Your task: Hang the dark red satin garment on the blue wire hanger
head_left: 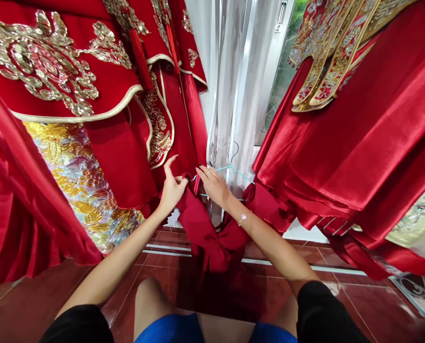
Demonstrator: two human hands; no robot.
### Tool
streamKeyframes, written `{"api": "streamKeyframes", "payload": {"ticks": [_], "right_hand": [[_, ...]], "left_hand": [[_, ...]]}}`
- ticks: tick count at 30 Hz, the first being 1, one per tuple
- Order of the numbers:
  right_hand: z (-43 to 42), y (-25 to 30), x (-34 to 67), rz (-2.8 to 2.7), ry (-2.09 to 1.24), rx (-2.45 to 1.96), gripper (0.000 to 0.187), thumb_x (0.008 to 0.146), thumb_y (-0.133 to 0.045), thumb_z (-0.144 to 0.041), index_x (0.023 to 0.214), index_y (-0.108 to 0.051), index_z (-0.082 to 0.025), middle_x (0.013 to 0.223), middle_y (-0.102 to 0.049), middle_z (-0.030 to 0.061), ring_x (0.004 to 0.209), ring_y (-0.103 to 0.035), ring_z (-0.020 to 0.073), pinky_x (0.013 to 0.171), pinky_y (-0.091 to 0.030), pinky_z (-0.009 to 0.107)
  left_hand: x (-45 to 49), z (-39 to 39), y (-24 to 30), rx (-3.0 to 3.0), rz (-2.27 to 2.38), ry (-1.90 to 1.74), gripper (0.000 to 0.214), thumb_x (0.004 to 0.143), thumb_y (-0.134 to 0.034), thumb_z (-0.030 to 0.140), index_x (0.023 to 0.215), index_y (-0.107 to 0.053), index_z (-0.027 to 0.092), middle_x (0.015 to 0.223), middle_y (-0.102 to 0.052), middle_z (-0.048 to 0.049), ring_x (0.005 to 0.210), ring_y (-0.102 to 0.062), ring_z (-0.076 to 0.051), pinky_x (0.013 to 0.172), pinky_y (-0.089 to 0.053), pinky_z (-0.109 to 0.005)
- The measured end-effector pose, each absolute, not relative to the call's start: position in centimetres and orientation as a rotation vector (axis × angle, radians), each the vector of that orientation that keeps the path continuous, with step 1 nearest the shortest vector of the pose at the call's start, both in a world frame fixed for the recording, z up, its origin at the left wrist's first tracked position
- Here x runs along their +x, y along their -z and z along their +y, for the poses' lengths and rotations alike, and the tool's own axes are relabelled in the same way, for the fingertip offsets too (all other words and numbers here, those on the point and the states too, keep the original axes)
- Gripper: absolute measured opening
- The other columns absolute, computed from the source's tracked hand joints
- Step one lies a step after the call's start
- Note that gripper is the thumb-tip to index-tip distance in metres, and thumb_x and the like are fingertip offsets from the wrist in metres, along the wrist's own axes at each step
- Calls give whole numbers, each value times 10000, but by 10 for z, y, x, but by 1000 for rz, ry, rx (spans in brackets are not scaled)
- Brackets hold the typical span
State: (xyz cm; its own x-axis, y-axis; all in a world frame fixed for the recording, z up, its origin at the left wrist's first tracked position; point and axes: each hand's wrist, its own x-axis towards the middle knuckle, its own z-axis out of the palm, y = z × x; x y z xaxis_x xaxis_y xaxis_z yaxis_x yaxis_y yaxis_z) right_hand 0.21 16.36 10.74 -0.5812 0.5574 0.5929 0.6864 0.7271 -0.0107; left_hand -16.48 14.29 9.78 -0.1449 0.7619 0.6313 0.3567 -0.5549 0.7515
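A dark red dress (212,233) with a large bow at its front hangs between my hands. Inside its neckline is a thin light-blue wire hanger (241,174) with a bare metal hook. My left hand (172,190) pinches the dress's left shoulder edge at that end of the hanger, its index finger raised. Over the hanger's left arm lies my right hand (215,186), its fingers closed around it beside a narrow red strap (197,185). The right shoulder of the dress rests by the hanger's other end. My right fingertips are partly hidden.
Red garments with gold beading (55,71) hang close on the left, and more red satin clothing (326,152) hangs on the right. Behind the hanger falls a pale curtain (230,95) beside a window frame (272,71). Below is a red tiled floor (144,276).
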Motion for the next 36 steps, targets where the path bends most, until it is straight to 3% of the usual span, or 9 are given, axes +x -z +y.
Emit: {"api": "streamKeyframes", "payload": {"ticks": [4, 9, 12, 15, 19, 21, 29, 36], "right_hand": [[166, -115, -2, -2437, 473, -1014, 423, 945, -304, -45, 1274, -569, -52, 1229, -621, 194, 1139, -566, 245, 1074, -383, 425], [172, -126, -9, -2528, 518, -1013, 335, 976, -355, -106, 1039, -684, -122, 1020, -692, 132, 1020, -599, 235, 1049, -338, 441], [180, -141, -7, -2637, 320, -940, 315, 955, -424, -91, 1068, -710, -159, 1049, -722, 104, 995, -632, 207, 1034, -349, 422], [188, -158, -4, -2766, 2, -864, 339, 895, -479, -34, 1077, -731, -168, 1058, -740, 81, 915, -668, 172, 926, -434, 329], [195, -171, -2, -2838, -364, -845, 394, 833, -450, 20, 1064, -739, -115, 691, -720, 26, 593, -639, 123, 685, -481, 237], [196, -173, -1, -2793, -462, -833, 405, 814, -444, 26, 1055, -741, -107, 620, -688, 3, 545, -627, 108, 642, -480, 211], [200, -187, -1, -2812, -645, -787, 475, 718, -406, 83, 972, -763, -102, 672, -708, 5, 572, -627, 86, 567, -441, 168], [199, -182, -11, -2784, -346, -727, 389, 767, -440, 53, 937, -756, -93, 809, -736, 44, 647, -602, 91, 679, -435, 199]], "left_hand": [[-167, 141, -98, 1786, 1291, -1712, 703, 748, -577, 157, 1394, -300, 177, 553, -391, 124, 430, -389, -69, 462, -330, -183], [-167, 138, -98, 1744, 1274, -1700, 710, 736, -572, 128, 1391, -307, 189, 499, -341, 147, 385, -352, -62, 432, -290, -178], [-165, 135, -98, 1715, 1269, -1669, 727, 728, -552, 108, 1401, -291, 190, 477, -338, 155, 359, -347, -61, 424, -292, -178], [-163, 132, -97, 1709, 1274, -1647, 741, 731, -550, 120, 1414, -273, 193, 477, -371, 150, 362, -369, -64, 432, -310, -179], [-164, 130, -96, 1723, 1301, -1631, 727, 751, -533, 155, 1425, -265, 191, 485, -367, 145, 388, -363, -68, 452, -320, -188], [-164, 129, -96, 1734, 1314, -1621, 729, 748, -522, 157, 1430, -268, 187, 492, -359, 142, 397, -353, -71, 460, -320, -197], [-165, 124, -102, 1766, 1348, -1579, 724, 754, -511, 177, 1439, -279, 196, 514, -337, 143, 406, -338, -67, 477, -317, -201], [-166, 130, -97, 1723, 1320, -1595, 733, 745, -519, 153, 1434, -272, 187, 513, -338, 132, 412, -344, -73, 459, -290, -203]]}}
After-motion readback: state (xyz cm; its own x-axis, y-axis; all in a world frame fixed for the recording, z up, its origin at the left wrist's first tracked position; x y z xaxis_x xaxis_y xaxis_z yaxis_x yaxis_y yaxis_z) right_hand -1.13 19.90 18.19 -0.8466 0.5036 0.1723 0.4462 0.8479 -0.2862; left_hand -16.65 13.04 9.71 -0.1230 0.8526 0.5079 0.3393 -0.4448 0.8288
